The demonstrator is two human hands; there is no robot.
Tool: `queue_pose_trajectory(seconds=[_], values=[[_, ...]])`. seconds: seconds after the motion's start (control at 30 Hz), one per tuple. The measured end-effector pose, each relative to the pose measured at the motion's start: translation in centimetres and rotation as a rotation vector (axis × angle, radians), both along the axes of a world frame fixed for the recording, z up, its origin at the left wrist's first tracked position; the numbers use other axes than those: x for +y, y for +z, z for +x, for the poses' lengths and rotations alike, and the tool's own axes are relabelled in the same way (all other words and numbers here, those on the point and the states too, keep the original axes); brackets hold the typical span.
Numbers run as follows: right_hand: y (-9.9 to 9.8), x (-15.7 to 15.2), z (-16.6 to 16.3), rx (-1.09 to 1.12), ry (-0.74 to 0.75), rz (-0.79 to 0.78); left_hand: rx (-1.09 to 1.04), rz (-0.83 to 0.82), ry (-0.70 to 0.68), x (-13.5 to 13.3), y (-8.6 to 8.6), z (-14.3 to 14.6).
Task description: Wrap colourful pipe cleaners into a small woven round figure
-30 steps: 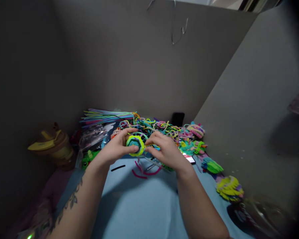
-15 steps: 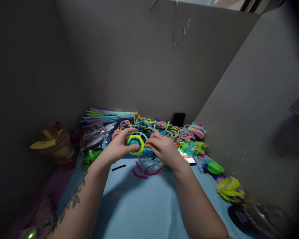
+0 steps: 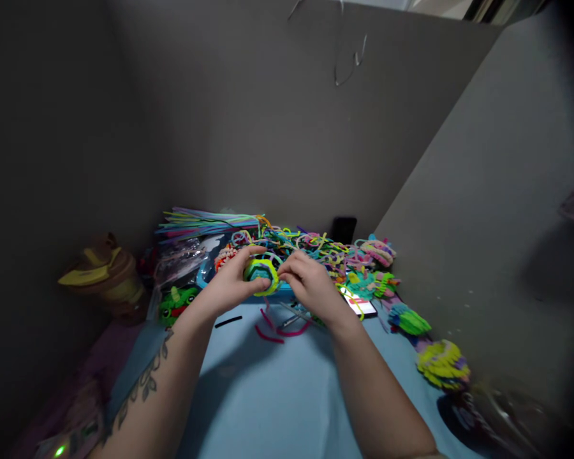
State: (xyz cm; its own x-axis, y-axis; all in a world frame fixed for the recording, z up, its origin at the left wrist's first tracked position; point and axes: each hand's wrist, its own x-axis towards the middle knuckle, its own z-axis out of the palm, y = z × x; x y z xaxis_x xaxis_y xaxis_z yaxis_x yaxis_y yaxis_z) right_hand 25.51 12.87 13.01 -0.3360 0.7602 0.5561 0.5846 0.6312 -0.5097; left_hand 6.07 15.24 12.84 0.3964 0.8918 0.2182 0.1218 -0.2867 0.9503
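Plainly, left hand (image 3: 234,278) holds a fuzzy disc (image 3: 256,273), right hand (image 3: 309,284) pinched at its edge.

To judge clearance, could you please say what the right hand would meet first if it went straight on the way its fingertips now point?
The right hand would probably meet the yellow-rimmed round piece in the left hand first; depth is unclear.
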Motion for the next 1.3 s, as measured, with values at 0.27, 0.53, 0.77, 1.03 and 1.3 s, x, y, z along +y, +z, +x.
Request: queue_pose_trajectory(seconds=[0.27,0.53,0.77,1.03,1.3], values=[[-0.8,0.2,-1.3,-0.022,-0.095,0.024,0.010,-0.006,0.023,-0.1,0.4,0.2],[-0.8,0.1,-1.6,0.005,-0.108,0.069,-0.014,0.048,0.017,0.4,-0.5,0.0],[-0.8,0.6,-0.9,0.168,-0.266,0.163,0.122,0.281,0.398,-0.1,-0.5,1.3],[-0.6,0.6,-0.4,0.307,-0.450,0.268,0.031,0.173,0.197,-2.8,0.2,3.8],[-0.7,-0.2,-2.1,0.439,-0.313,0.176,-0.306,0.057,0.271,-2.0,-0.4,4.2]])
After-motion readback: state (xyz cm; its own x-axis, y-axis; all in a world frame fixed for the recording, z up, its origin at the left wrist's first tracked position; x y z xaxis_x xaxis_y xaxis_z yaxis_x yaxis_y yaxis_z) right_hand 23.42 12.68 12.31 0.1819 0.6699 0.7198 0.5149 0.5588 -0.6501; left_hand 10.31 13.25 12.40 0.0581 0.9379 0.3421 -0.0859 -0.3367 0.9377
